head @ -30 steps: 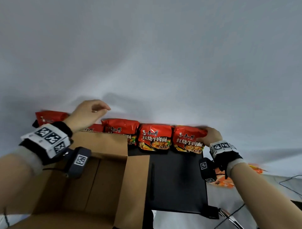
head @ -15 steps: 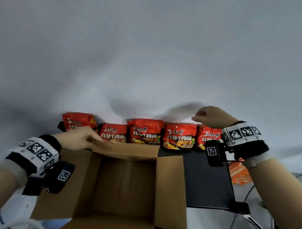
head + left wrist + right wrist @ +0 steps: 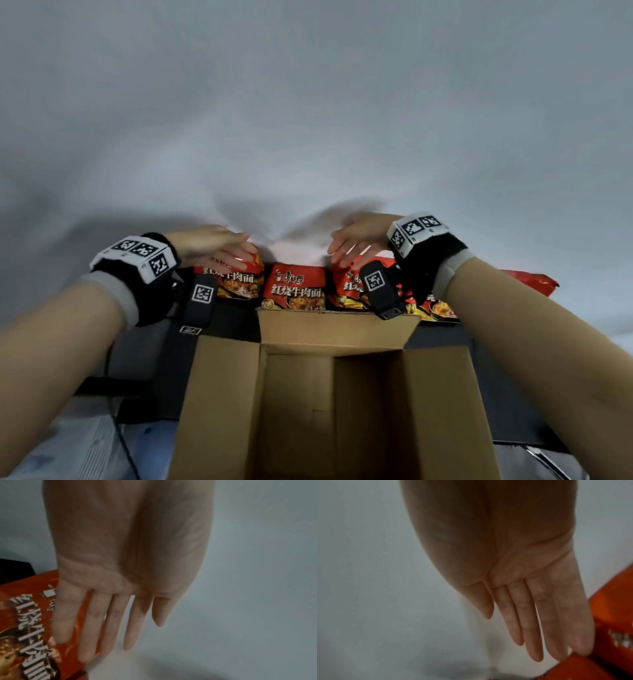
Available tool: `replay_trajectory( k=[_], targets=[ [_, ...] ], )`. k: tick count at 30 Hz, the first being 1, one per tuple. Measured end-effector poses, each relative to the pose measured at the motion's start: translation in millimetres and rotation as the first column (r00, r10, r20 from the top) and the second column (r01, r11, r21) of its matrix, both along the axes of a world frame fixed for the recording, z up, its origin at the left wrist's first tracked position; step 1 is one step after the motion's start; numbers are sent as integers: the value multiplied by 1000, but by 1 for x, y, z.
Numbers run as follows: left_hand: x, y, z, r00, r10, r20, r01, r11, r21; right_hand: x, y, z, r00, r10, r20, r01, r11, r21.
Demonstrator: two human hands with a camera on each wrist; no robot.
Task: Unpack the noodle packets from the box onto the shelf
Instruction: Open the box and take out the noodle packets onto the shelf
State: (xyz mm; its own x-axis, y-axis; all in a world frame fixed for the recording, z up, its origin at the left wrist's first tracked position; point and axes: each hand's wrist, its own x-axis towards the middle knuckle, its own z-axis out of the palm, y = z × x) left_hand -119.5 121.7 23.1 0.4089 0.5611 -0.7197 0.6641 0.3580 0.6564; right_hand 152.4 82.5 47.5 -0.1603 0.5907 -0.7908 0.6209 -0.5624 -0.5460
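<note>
Several red noodle packets stand in a row against the white wall on the black shelf (image 3: pixel 233 329); the middle packet (image 3: pixel 296 289) faces me. In front of them sits the cardboard box (image 3: pixel 342 404), flaps up, its inside showing only bare card. My left hand (image 3: pixel 219 245) hovers with straight fingers over the top of the left packet (image 3: pixel 239 281). In the left wrist view the left hand (image 3: pixel 106 632) is flat above that packet (image 3: pixel 25 635). My right hand (image 3: pixel 356 245) is flat over the right packet (image 3: pixel 346 287). The right wrist view shows its straight fingers (image 3: pixel 536 628) beside a red packet (image 3: pixel 611 609).
A plain white wall (image 3: pixel 308 120) rises right behind the packets. One more red packet (image 3: pixel 534 284) sticks out at the far right past my right forearm. A dark cable (image 3: pixel 120 438) hangs below the shelf at the left. Light floor shows at bottom left.
My view has swung so the box is now centred. Both hands moved inward and up: the left from the box's far flap to the left packet, the right leftward over the right packets.
</note>
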Motion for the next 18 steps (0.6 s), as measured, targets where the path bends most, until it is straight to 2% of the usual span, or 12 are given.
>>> replay_trajectory(
  k=[2, 4, 7, 10, 13, 16, 18],
  targets=[
    [-5, 11, -16, 997, 60, -49, -61, 998, -4, -17, 14, -16, 998, -55, 9, 56, 995, -82],
    [-6, 14, -28, 991, 77, -108, -77, 997, 11, -33, 25, -32, 999, -8, 38, 13, 987, -158],
    [-17, 21, -49, 953, 146, -264, -86, 971, 224, -47, 39, -51, 991, 81, 102, -59, 976, -208],
    [-41, 37, -78, 878, 298, -375, -157, 918, 364, -53, 43, -67, 977, 39, 211, -8, 989, -149],
    [-61, 44, -100, 830, 449, -331, -349, 881, 321, -58, 35, -81, 945, -1, 327, 14, 999, -37],
    [-63, 40, -107, 815, 531, -232, -471, 841, 268, -60, 20, -87, 903, 107, 417, -65, 992, -112],
    [-65, 38, -111, 836, 523, -166, -488, 847, 212, -66, 15, -91, 915, 97, 391, -61, 993, -102]
  ],
)
